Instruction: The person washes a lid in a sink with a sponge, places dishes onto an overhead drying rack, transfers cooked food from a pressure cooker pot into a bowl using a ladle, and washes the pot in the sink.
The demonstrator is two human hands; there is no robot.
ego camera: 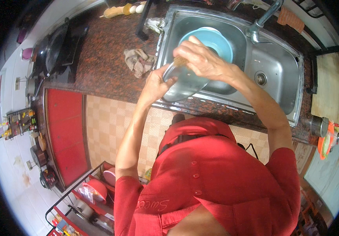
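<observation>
My left hand point(157, 88) grips the near-left rim of a round, see-through glass lid point(184, 87), thumb on its face. The lid is tilted over the front edge of the double-bowl stainless steel sink point(275, 63). In my right hand point(203, 60) is a brown scrubbing pad point(180, 61), pressed to the lid near its upper rim; my fingers hide part of it. Behind that hand, a light blue plastic basin point(225, 42) sits in the left bowl. A metal faucet point(256, 28) stands at the back of the sink.
A crumpled cloth point(140, 62) lies on the granite counter point(107, 59) left of the sink. Further left stands a black stove point(66, 65) with a dark wok point(55, 48). A cutting board point(330, 88) and a metal pot point(319, 126) are at the right.
</observation>
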